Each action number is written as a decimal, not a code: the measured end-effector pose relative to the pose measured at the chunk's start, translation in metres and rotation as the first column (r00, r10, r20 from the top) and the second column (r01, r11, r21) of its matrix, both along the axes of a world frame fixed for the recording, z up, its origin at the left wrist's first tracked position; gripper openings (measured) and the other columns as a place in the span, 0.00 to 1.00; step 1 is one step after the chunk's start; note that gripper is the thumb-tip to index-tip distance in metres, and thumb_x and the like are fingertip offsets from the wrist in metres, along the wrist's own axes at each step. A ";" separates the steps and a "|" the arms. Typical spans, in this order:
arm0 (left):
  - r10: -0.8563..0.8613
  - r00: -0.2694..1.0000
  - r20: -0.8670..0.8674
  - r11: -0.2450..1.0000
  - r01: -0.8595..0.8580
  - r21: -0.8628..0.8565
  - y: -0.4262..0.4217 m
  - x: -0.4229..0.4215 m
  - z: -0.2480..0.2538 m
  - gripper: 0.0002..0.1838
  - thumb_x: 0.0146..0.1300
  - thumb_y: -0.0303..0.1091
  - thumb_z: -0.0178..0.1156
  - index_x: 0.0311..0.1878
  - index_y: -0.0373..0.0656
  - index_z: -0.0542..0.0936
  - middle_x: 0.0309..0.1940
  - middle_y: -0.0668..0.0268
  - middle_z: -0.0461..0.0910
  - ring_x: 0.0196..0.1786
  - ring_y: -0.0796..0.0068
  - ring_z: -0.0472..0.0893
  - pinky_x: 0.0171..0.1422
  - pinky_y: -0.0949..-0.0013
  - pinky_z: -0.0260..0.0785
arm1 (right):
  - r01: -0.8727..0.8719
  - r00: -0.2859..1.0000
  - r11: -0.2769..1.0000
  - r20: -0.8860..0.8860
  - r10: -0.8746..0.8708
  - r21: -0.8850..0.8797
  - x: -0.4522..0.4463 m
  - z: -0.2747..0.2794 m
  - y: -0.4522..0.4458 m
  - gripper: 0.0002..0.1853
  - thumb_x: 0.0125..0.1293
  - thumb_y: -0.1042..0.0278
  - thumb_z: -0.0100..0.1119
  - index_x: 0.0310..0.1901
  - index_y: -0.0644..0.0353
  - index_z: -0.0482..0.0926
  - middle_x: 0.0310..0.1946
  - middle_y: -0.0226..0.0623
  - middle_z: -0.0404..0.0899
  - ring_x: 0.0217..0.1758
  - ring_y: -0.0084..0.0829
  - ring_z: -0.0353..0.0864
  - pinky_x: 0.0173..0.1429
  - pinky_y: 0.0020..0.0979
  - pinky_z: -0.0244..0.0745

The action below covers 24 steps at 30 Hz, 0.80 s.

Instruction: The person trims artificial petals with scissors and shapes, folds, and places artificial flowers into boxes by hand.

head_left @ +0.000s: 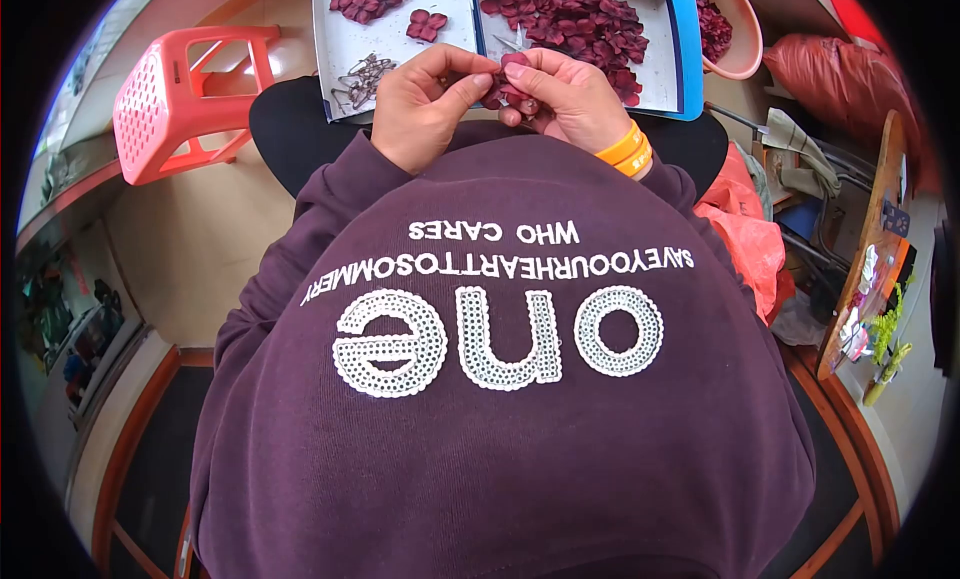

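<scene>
My left hand (430, 104) is at the left, its thumb and forefinger pinched on the edge of a dark red flower (512, 77). My right hand (572, 94), with orange wristbands (630, 151), grips the same flower from the other side. Both hands are over the near edge of an open box. In its left half (345, 44) lie loose red flowers (427, 25) and a tangle of small metal pieces (368, 77). The right half holds a heap of dark red petals (590, 29). A pointed metal tool (514, 43), partly hidden, shows just beyond the flower.
A pink plastic stool (150, 104) stands at the left. At the upper right is a pink basin (740, 29) of more petals, beside a red bag (830, 74). A pinkish-red plastic bag (745, 234) and a wooden board (865, 249) are on the right.
</scene>
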<state>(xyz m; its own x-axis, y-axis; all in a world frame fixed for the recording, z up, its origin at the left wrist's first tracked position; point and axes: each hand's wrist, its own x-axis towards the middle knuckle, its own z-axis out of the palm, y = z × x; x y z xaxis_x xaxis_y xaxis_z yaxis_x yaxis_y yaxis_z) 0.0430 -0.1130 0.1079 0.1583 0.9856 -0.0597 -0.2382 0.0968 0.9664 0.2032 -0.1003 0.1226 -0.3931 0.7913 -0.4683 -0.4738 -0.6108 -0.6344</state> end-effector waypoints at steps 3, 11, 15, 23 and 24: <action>0.004 0.991 0.136 0.997 0.006 -0.071 0.000 0.000 0.003 0.04 0.56 0.20 0.55 0.35 0.34 0.75 0.31 0.63 0.77 0.32 0.79 0.75 0.40 0.81 0.69 | -0.031 0.999 0.996 0.032 0.028 0.081 0.000 0.000 0.000 0.06 0.61 0.75 0.53 0.37 0.68 0.73 0.24 0.37 0.73 0.23 0.22 0.70 0.26 0.21 0.72; -0.031 0.973 0.229 0.981 0.074 -0.181 0.003 -0.002 -0.013 0.05 0.58 0.21 0.54 0.38 0.35 0.74 0.31 0.63 0.75 0.31 0.78 0.75 0.39 0.80 0.69 | -0.017 1.000 0.999 0.026 0.016 0.050 -0.001 -0.003 0.000 0.06 0.61 0.75 0.52 0.38 0.68 0.73 0.24 0.38 0.73 0.21 0.23 0.70 0.26 0.20 0.71; -0.005 0.949 0.314 0.957 0.096 -0.275 0.006 -0.001 -0.022 0.06 0.58 0.21 0.53 0.39 0.35 0.73 0.29 0.63 0.74 0.29 0.77 0.74 0.38 0.78 0.69 | -0.019 0.999 1.000 0.032 0.019 0.001 0.002 -0.005 0.002 0.07 0.62 0.74 0.51 0.39 0.68 0.72 0.25 0.38 0.73 0.21 0.23 0.70 0.26 0.20 0.71; 0.198 0.924 0.328 0.774 0.058 -0.630 0.001 -0.008 -0.042 0.05 0.59 0.23 0.50 0.38 0.36 0.72 0.26 0.63 0.72 0.23 0.77 0.71 0.33 0.76 0.69 | -0.083 0.961 0.996 0.261 0.087 -0.025 -0.004 -0.036 0.017 0.10 0.62 0.72 0.49 0.43 0.67 0.72 0.29 0.38 0.72 0.27 0.24 0.69 0.31 0.26 0.73; 0.196 0.923 0.331 0.785 0.054 -0.617 0.002 -0.009 -0.045 0.05 0.59 0.23 0.50 0.38 0.36 0.72 0.26 0.63 0.72 0.23 0.77 0.71 0.33 0.76 0.69 | -0.088 0.961 0.996 0.262 0.087 -0.007 -0.006 -0.043 0.024 0.10 0.62 0.72 0.49 0.43 0.67 0.72 0.29 0.38 0.72 0.27 0.24 0.69 0.31 0.26 0.73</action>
